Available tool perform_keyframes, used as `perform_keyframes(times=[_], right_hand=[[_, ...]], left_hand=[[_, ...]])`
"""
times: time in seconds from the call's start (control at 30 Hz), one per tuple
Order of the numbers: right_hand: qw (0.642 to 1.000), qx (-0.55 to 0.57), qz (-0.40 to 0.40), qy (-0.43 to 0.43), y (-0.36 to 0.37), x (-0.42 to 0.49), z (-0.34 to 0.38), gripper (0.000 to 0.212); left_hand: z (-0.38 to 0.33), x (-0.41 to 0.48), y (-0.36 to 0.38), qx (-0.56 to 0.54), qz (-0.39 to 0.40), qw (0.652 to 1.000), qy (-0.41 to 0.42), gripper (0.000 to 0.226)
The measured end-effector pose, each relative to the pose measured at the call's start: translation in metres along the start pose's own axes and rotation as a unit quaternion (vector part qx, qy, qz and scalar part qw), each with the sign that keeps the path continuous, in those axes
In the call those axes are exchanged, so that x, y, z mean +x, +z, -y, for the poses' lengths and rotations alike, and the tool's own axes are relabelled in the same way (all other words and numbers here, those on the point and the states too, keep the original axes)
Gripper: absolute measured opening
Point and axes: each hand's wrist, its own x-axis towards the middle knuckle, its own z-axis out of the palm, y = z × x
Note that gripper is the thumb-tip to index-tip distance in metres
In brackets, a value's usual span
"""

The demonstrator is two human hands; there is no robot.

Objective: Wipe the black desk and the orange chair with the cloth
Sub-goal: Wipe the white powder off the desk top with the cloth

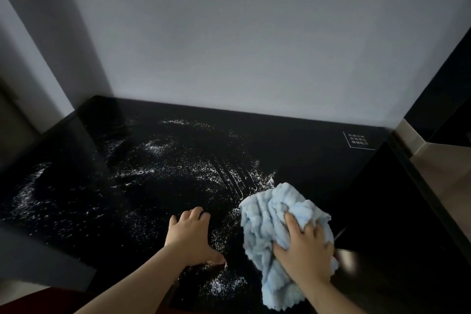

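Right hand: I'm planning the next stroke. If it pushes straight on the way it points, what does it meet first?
The right hand, gripping the cloth, would probably meet the white powder on the black desk first; depth is unclear.

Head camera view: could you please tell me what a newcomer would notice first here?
Most striking is the white powder scattered across the left and middle of the black desk, with streaks through it. Next comes the crumpled light blue cloth at the front right, gripped and pressed on the desk by the right hand. The left hand rests on the desk beside it, in the powder.
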Motion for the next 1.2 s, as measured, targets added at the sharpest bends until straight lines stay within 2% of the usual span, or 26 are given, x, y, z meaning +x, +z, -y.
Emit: perform_keyframes(times=[0.07, 0.1, 0.2, 0.27, 0.3, 0.33, 0.4, 0.47, 0.5, 0.53, 0.6, 0.67, 0.73, 0.77, 0.83, 0.87, 0.93, 1.0, 1.07, 1.13, 1.2], right_hand=[[0.992, 0.070, -0.083, -0.065, -0.001, 0.012, -0.010, 0.059], [0.986, 0.118, -0.087, -0.075, -0.005, 0.018, -0.015, 0.053], [0.969, 0.209, -0.124, -0.035, -0.025, 0.036, -0.034, 0.045], [0.956, 0.212, -0.200, 0.002, -0.040, 0.053, -0.055, 0.044], [0.959, 0.198, -0.204, 0.025, -0.047, 0.061, -0.064, 0.044], [0.968, 0.179, -0.171, 0.052, -0.054, 0.068, -0.072, 0.046], [0.983, 0.140, -0.047, 0.113, -0.058, 0.081, -0.082, 0.050], [0.976, 0.141, 0.058, 0.158, -0.051, 0.086, -0.083, 0.066], [0.973, 0.143, 0.079, 0.161, -0.043, 0.086, -0.079, 0.075], [0.975, 0.134, 0.081, 0.157, -0.036, 0.085, -0.073, 0.078], [0.989, 0.078, 0.036, 0.123, -0.028, 0.080, -0.054, 0.064], [0.999, 0.042, 0.000, 0.023, -0.027, 0.073, -0.034, 0.045], [0.991, 0.094, 0.000, -0.091, -0.026, 0.068, -0.020, 0.032], [0.983, 0.146, -0.002, -0.112, -0.031, 0.067, -0.018, 0.031], [0.965, 0.249, -0.049, -0.072, -0.047, 0.079, -0.028, 0.035], [0.960, 0.264, -0.088, -0.032, -0.056, 0.091, -0.041, 0.044], [0.974, 0.190, -0.108, 0.059, -0.071, 0.117, -0.075, 0.063], [0.986, 0.111, -0.032, 0.123, -0.069, 0.132, -0.097, 0.063], [0.986, 0.081, 0.048, 0.137, -0.050, 0.130, -0.094, 0.058], [0.988, 0.060, 0.072, 0.125, -0.029, 0.117, -0.075, 0.062], [0.997, 0.015, 0.064, 0.033, -0.019, 0.101, -0.054, 0.069]], left_hand=[[0.001, 0.004, -0.004, -0.006, -0.012, 1.000, -0.002, 0.099], [0.002, 0.006, -0.006, -0.015, -0.018, 1.000, -0.003, 0.095], [0.002, 0.013, -0.007, -0.039, -0.027, 0.999, -0.006, 0.094], [0.000, 0.019, -0.006, -0.056, -0.015, 0.998, -0.019, 0.098], [-0.002, 0.023, -0.005, -0.069, -0.007, 0.997, -0.030, 0.100], [-0.005, 0.027, -0.006, -0.085, 0.002, 0.995, -0.045, 0.102], [-0.012, 0.034, -0.009, -0.125, 0.021, 0.988, -0.086, 0.105], [-0.019, 0.040, -0.012, -0.154, 0.039, 0.980, -0.123, 0.108], [-0.022, 0.043, -0.013, -0.156, 0.046, 0.978, -0.134, 0.109], [-0.024, 0.045, -0.014, -0.152, 0.050, 0.977, -0.141, 0.108], [-0.026, 0.047, -0.015, -0.146, 0.047, 0.977, -0.151, 0.103], [-0.025, 0.047, -0.015, -0.141, 0.034, 0.977, -0.157, 0.092], [-0.024, 0.047, -0.016, -0.139, 0.024, 0.976, -0.164, 0.081], [-0.024, 0.047, -0.016, -0.136, 0.023, 0.976, -0.166, 0.077], [-0.023, 0.047, -0.017, -0.132, 0.032, 0.977, -0.164, 0.073], [-0.023, 0.047, -0.018, -0.129, 0.038, 0.977, -0.162, 0.073], [-0.022, 0.048, -0.019, -0.125, 0.049, 0.978, -0.161, 0.074], [-0.022, 0.047, -0.020, -0.119, 0.057, 0.978, -0.160, 0.076], [-0.023, 0.048, -0.021, -0.116, 0.069, 0.979, -0.155, 0.078], [-0.021, 0.050, -0.023, -0.121, 0.074, 0.978, -0.155, 0.078], [-0.020, 0.051, -0.026, -0.133, 0.078, 0.975, -0.159, 0.077]])
